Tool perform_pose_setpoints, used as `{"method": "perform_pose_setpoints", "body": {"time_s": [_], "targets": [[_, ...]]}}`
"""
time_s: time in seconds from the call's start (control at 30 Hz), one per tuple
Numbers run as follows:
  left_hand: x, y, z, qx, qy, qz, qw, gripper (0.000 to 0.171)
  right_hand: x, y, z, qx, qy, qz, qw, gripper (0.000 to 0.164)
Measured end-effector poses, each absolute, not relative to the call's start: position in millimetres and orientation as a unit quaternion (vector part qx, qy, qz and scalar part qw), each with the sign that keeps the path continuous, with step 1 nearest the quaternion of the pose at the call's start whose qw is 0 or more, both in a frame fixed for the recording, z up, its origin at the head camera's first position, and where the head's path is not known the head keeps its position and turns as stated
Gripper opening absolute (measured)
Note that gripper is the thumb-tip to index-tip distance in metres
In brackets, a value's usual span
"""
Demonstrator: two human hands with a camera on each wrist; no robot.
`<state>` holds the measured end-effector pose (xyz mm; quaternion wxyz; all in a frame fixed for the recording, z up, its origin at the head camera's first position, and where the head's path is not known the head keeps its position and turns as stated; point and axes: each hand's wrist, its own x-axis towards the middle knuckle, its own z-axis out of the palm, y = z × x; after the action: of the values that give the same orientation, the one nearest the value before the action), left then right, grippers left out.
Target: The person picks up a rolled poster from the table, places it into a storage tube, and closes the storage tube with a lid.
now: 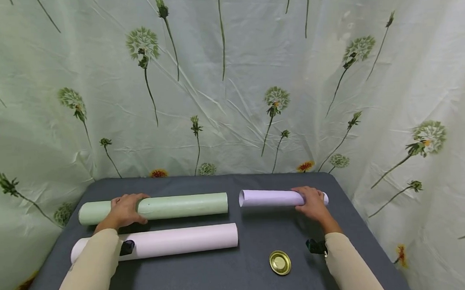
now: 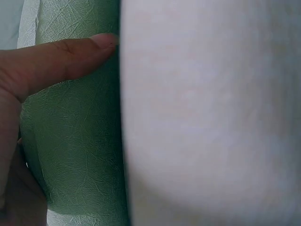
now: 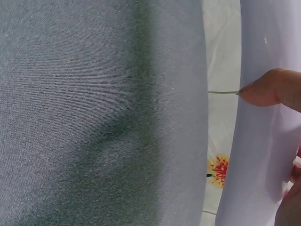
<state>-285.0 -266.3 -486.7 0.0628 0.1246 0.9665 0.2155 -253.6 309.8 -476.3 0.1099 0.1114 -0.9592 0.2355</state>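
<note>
My left hand point(image 1: 126, 209) grips a long pale green paper roll point(image 1: 188, 205) near its left end. In the left wrist view the thumb point(image 2: 80, 59) lies along the roll's finely creased green surface point(image 2: 80, 146). A pale pink roll point(image 1: 182, 241) lies in front of it, partly under my left forearm, and fills the right of that view. My right hand point(image 1: 312, 203) holds a shorter, thinner lilac paper roll point(image 1: 272, 198) near its right end. In the right wrist view the thumb point(image 3: 268, 89) presses on the lilac roll point(image 3: 256, 155); the other fingers are mostly hidden behind it.
A small round gold dish point(image 1: 280, 263) stands on the dark grey cloth-covered table point(image 1: 208, 280), left of my right forearm. Behind and beside the table hangs a pale curtain point(image 1: 224, 132) with dandelion prints. Dark wrist straps show at both sleeves.
</note>
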Motion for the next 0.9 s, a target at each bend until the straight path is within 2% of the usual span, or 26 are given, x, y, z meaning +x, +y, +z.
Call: {"method": "perform_pose_setpoints", "body": {"time_s": [0.53, 0.9], "targets": [[-270.7, -269.0, -464.8, 0.146, 0.969, 0.201, -0.005, 0.073, -250.8, 300.9, -471.1, 0.124, -0.951, 0.256, 0.124, 0.051], [-264.8, -269.0, -450.9, 0.159, 0.971, 0.179, -0.026, 0.072, -251.1, 294.8, -468.7, 0.128, -0.941, 0.268, 0.164, 0.048]]}}
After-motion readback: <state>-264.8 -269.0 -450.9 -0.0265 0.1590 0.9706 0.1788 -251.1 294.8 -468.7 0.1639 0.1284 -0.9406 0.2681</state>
